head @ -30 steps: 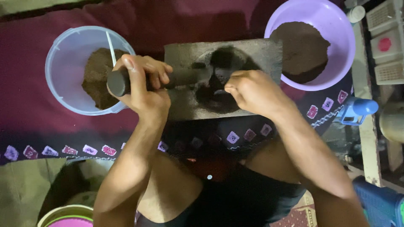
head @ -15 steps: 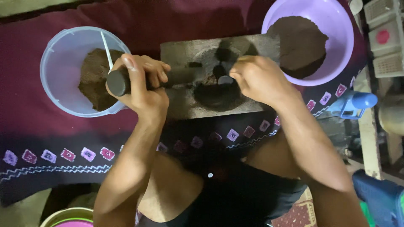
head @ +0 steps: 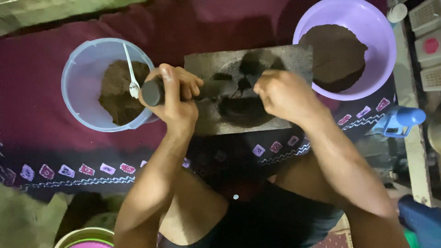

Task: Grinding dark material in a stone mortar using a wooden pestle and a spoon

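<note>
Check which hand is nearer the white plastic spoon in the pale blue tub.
Left. The left hand grips the dark cylindrical roller right beside the white plastic spoon; the right hand sits across the grey stone slab, far from it.

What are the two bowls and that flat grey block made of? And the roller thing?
Both bowls, the pale blue bowl and the purple bowl, look like thin, smooth plastic with a slight sheen. The grey slab looks like rough, matte stone, dusted dark. The roller, gripped by the left hand and right hand, seems dark stone, though it could be wood.
</note>
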